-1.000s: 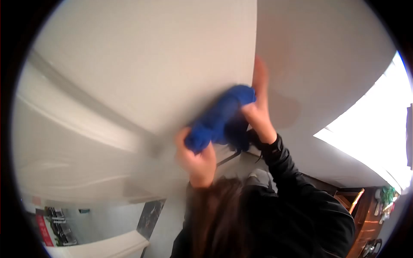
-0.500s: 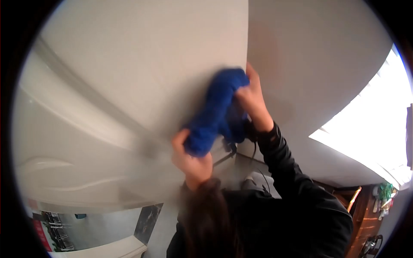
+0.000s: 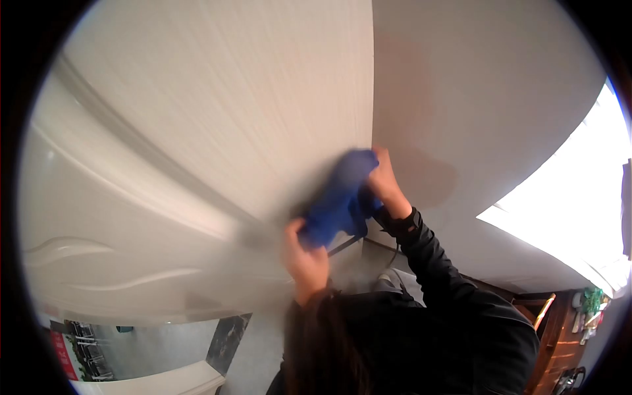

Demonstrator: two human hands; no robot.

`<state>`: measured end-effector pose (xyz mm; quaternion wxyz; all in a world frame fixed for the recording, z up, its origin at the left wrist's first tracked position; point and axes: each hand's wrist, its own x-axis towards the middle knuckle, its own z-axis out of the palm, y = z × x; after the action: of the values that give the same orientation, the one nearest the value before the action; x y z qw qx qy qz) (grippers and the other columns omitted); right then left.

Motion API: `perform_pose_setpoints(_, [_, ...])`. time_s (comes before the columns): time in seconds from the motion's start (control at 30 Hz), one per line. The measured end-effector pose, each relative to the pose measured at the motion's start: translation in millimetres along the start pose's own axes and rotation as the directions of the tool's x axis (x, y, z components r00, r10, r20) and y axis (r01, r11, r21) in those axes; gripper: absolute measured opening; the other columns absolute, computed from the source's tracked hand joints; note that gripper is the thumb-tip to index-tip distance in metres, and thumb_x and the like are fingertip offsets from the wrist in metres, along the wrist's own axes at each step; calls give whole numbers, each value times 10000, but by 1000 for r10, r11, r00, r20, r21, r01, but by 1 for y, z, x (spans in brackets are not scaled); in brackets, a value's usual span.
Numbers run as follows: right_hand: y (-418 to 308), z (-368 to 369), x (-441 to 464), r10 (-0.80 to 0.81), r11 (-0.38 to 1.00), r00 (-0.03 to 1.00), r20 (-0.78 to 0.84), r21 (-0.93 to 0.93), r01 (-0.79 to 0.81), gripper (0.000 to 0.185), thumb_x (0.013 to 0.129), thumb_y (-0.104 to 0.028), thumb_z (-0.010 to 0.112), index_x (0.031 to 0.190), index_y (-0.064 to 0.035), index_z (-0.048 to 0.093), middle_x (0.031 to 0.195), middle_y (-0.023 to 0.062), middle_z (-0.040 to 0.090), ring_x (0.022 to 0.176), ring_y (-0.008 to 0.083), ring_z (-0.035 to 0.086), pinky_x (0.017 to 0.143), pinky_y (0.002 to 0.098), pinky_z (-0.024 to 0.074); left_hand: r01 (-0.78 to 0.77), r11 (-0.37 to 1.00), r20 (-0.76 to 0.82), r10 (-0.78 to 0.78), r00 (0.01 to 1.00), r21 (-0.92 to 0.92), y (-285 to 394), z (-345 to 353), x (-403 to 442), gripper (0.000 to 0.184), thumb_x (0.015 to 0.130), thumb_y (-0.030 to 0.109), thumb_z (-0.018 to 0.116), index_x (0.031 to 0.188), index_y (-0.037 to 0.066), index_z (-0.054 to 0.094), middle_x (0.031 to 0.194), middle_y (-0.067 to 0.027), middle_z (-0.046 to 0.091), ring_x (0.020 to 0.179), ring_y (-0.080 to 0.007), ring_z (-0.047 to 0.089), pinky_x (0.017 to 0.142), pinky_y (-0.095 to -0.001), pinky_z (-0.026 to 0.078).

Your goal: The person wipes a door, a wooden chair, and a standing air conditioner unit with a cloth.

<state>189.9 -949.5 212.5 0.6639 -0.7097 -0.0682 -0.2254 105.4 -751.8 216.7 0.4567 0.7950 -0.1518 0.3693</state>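
Note:
Stretched between my two hands is a blue cloth point(image 3: 339, 201), bunched and a little blurred. It lies against a pale, streaked panel point(image 3: 263, 92), close to the corner where this meets a plain wall. My left hand point(image 3: 306, 260) is closed on the cloth's lower left end, thumb at its edge. At the upper right end my right hand point(image 3: 386, 181) grips the cloth beside the corner line. The fingertips of both hands are partly hidden by the cloth. A dark band circles my right wrist.
Raised curved mouldings point(image 3: 145, 148) run across the left of the pale panel. A bright window point(image 3: 559, 191) is at the right. Wooden furniture point(image 3: 559, 342) with a green plant point(image 3: 592, 301) stands at the lower right. A dark cord point(image 3: 397, 257) hangs below my right wrist.
Both hands have moved down along the panel with the blue cloth, the left one also slightly to the right. The grip of each hand on the cloth looks the same.

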Motion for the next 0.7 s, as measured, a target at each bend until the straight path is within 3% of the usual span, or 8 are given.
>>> perform_pose_setpoints(0.1, [-72, 9, 19, -168, 981, 981, -99, 80, 177, 377, 716, -107, 612, 1065, 34, 581, 898, 73, 645, 853, 128, 565, 795, 285, 455, -14, 998, -111, 7, 994, -65, 27, -4, 37, 177, 813, 97, 580, 948, -17, 559, 807, -205, 599, 722, -364, 608, 666, -357, 482])
perform_pose_setpoints(0.23, [-64, 5, 26, -35, 985, 999, 29, 172, 30, 433, 740, -159, 668, 1113, 31, 555, 993, 75, 629, 908, 128, 561, 835, 282, 446, -80, 994, -136, 70, 988, -70, 31, 8, 34, 166, 815, 83, 580, 944, -18, 557, 790, -197, 604, 701, -340, 616, 661, -353, 485])
perform_pose_setpoints(0.37, [-51, -3, 17, -96, 951, 991, 97, 303, 62, 532, 714, -121, 682, 1201, 15, 517, 1095, 92, 606, 1014, 142, 543, 903, 291, 417, 132, 989, 39, -129, 991, -74, 7, 21, -18, 163, 815, 57, 573, 958, -12, 540, 767, -193, 606, 695, -341, 615, 655, -349, 482])
perform_pose_setpoints(0.43, [-45, -14, 7, -184, 976, 961, 208, 155, 154, 625, 694, -95, 694, 1270, 13, 475, 1173, 125, 582, 1109, 175, 517, 967, 311, 377, 193, 980, 63, -189, 980, -53, 3, 18, -39, 159, 810, 37, 563, 960, -12, 540, 772, -194, 608, 705, -358, 613, 658, -356, 483])
perform_pose_setpoints(0.5, [-35, -21, -9, -108, 990, 960, 259, 112, 81, 725, 661, -90, 712, 1324, -4, 432, 1265, 150, 529, 1212, 216, 457, 1014, 328, 337, 214, 977, 104, -212, 972, -10, -5, 9, -53, 160, 809, 36, 561, 959, -14, 540, 776, -194, 610, 708, -353, 615, 661, -359, 482])
perform_pose_setpoints(0.57, [-10, -21, -26, 150, 988, 926, 347, -9, -157, 799, 638, -122, 740, 1352, -21, 396, 1341, 160, 456, 1268, 238, 397, 1030, 332, 318, 233, 972, 135, -235, 963, 32, -9, 0, -58, 161, 807, 35, 558, 959, -16, 541, 779, -194, 611, 712, -348, 617, 663, -361, 482])
perform_pose_setpoints(0.63, [-3, -19, -33, 108, 993, 933, 342, -79, -86, 851, 633, -173, 763, 1372, -38, 364, 1388, 159, 397, 1288, 263, 374, 1031, 348, 317, 221, 972, 62, -227, 972, 85, -12, -9, -54, 167, 804, 44, 562, 958, -18, 543, 786, -207, 607, 726, -355, 618, 673, -366, 481])
perform_pose_setpoints(0.7, [-9, -19, -33, -316, 919, 949, 23, -242, 312, 845, 644, -206, 765, 1370, -38, 366, 1393, 163, 391, 1265, 287, 406, 1009, 364, 342, 176, 976, -6, -177, 984, 127, -6, -19, -35, 166, 803, 49, 569, 953, -17, 546, 791, -192, 608, 730, -326, 616, 689, -358, 480])
